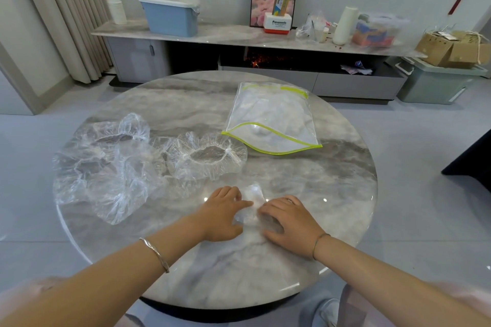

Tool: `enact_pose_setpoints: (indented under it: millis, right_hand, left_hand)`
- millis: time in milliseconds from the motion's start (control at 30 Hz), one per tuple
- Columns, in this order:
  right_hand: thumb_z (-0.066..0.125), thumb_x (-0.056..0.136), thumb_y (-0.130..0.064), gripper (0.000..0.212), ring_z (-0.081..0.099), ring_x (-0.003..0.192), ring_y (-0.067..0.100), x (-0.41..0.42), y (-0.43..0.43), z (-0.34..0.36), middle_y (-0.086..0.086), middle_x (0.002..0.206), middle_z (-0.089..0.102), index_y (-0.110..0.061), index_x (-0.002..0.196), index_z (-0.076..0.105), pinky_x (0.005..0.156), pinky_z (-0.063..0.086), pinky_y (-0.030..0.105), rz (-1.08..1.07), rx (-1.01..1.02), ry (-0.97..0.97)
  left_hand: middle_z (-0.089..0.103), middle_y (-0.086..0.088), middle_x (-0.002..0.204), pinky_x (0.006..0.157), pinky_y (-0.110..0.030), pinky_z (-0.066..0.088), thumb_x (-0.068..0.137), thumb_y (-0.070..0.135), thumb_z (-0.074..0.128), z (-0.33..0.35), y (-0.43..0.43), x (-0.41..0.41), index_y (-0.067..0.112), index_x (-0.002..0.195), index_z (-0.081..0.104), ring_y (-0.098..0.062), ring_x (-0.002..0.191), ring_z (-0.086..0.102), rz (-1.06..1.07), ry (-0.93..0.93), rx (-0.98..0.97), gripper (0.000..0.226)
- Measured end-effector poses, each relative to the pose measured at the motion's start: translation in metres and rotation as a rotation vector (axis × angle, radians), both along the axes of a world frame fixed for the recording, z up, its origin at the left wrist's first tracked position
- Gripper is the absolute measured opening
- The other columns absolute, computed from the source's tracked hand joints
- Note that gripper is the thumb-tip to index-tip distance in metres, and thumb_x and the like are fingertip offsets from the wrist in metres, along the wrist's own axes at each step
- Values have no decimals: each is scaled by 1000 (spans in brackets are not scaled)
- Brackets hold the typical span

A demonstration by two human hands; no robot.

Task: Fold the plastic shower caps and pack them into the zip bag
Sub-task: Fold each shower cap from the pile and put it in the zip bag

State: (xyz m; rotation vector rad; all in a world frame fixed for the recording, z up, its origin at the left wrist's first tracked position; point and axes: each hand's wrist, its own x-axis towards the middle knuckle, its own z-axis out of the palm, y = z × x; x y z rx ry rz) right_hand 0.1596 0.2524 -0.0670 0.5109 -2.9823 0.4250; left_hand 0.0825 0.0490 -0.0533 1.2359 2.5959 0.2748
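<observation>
A small folded clear shower cap (pixel 253 203) lies on the round marble table (pixel 332 183) near its front. My left hand (pixel 221 214) and my right hand (pixel 291 216) press down on it from either side, fingers flat. Several unfolded clear shower caps lie to the left: one (pixel 210 158) in the middle of the table, a heap (pixel 106 167) beyond it. The clear zip bag (pixel 273 119) with yellow-green edges lies at the far right of the table, its mouth gaping toward me.
Behind the table runs a low marble-topped cabinet (pixel 212 34) with a blue lidded bin (pixel 170 14), a framed picture, a white box and bags. Cardboard boxes on a plastic crate (pixel 438 79) stand at the right. A dark piece of furniture (pixel 473 159) is at the right edge.
</observation>
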Motion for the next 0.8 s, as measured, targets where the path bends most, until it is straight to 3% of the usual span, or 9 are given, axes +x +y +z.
enact_pose_setpoints:
  millis: [133,233,300,400,467,533,600,700,800]
  right_hand:
    - [54,81,-36,28,55,95,12,-9,-5,-6,-9,100,60,-22,103,63,90,21,15,-33,-30,29]
    - [43,77,-29,24,56,78,14,-14,-8,-10,-8,81,58,-20,85,64,81,28,18,-31,-16,99]
    - [42,79,-30,22,50,76,9,-16,-12,-6,-11,77,56,-20,78,61,80,30,21,-66,-69,137]
    - [50,83,-29,11,47,73,4,-17,-17,2,-14,71,51,-23,74,53,83,33,25,-226,-350,68]
    - [59,81,-32,13,52,71,7,-18,-19,6,-10,68,55,-27,74,50,86,36,25,-317,-563,-19]
    - [63,74,-46,21,53,71,7,-20,-18,7,-6,67,59,-33,80,48,90,30,16,-349,-599,-91]
    - [68,73,-42,25,53,68,5,-24,-16,1,-4,65,61,-34,86,48,89,31,16,-382,-567,-141]
    - [70,80,-20,20,50,59,7,-32,-14,-6,-6,56,53,-21,88,52,73,43,26,-505,-717,-199]
    - [73,80,-19,21,47,53,8,-41,-15,-5,-5,55,51,-19,84,52,59,40,22,-592,-725,-294]
  left_hand:
    - [40,2,122,108,-22,14,58,65,21,-5,-3,-1,33,140,41,-15,120,33,-15,87,34,90]
    - [47,0,116,106,-26,21,65,67,23,-9,-1,-4,33,130,54,-19,116,41,23,138,119,80]
    - [50,0,113,104,-26,24,74,68,25,-10,3,-4,31,123,61,-19,113,43,48,142,142,71]
    - [50,4,106,96,-24,27,94,54,40,-8,10,-4,23,110,67,-16,109,41,181,2,172,44]
    - [51,4,100,93,-27,30,97,46,41,-6,14,-4,19,100,68,-16,105,41,257,-89,198,38]
    - [54,-1,94,91,-29,31,98,44,40,-5,16,-5,14,85,66,-19,102,41,331,-158,186,42]
    - [52,-1,77,87,-32,32,98,41,40,-5,17,-7,16,62,52,-23,100,42,408,-212,185,46]
    - [42,4,59,82,-33,33,98,36,42,-3,18,-9,21,52,35,-24,93,42,477,-242,184,49]
    - [53,1,69,77,-31,32,94,38,49,-4,16,-10,19,63,51,-21,94,42,523,-172,188,37]
